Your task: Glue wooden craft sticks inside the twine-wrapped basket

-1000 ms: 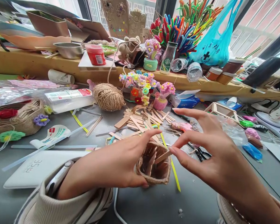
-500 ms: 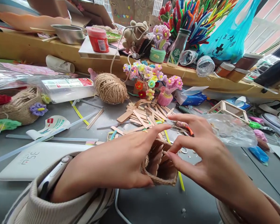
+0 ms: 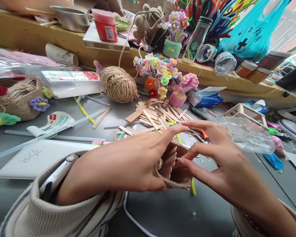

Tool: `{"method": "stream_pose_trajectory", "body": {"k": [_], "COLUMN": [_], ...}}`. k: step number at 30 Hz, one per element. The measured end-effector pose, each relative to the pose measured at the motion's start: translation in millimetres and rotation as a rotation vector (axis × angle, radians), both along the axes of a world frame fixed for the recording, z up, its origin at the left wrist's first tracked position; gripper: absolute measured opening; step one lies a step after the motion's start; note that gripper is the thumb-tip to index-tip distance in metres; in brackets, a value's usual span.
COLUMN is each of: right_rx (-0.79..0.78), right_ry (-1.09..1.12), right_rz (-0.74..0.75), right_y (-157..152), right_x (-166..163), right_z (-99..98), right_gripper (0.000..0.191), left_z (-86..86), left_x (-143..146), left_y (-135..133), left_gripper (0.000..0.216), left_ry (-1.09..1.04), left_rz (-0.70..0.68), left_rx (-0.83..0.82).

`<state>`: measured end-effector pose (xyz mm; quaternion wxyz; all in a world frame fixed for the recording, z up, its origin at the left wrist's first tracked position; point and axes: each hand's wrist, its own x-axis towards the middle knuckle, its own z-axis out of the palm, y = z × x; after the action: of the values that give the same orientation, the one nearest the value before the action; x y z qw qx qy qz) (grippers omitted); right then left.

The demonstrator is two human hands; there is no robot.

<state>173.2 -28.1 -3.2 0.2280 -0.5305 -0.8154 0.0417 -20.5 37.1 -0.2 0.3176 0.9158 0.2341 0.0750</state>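
Note:
A small open box (image 3: pixel 181 182) with twine-wrapped edges is tilted so its opening faces me. Wooden craft sticks line part of its inside. My left hand (image 3: pixel 128 161) is closed around the box's left side, thumb along the lower rim and forefinger reaching over the far side. My right hand (image 3: pixel 217 158) pinches at the right rim, thumb and forefinger tips close together at the box wall. Whatever lies between those fingertips, a bit of the wall or something small, is too hidden to name.
Behind the hands lie a pile of craft sticks (image 3: pixel 153 115), a ball of twine (image 3: pixel 118 84) and pipe-cleaner flowers (image 3: pixel 160 74). A white power bank (image 3: pixel 37 161) is at left, with glue sticks (image 3: pixel 49 136) near it. Clear plastic (image 3: pixel 246 135) and orange-handled scissors (image 3: pixel 203 134) lie at right.
The view has tipped slightly downward, so the background sits higher. Both hands and the box appear slightly further right, with nearly the same grip.

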Motion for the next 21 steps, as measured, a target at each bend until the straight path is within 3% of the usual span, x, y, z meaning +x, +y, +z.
{"method": "stream_pose_trajectory", "body": {"k": [21], "right_rx": [0.006], "right_ry": [-0.057], "right_rz": [0.034], "right_y": [2.0], "right_x": [2.7], "right_z": [-0.4], "right_gripper": [0.015], "left_z": [-3.4], "left_x": [0.0], "left_y": [-0.1], "left_gripper": [0.077], "left_ry": [-0.093], "left_rz": [-0.049], "left_rx": [-0.006]}}
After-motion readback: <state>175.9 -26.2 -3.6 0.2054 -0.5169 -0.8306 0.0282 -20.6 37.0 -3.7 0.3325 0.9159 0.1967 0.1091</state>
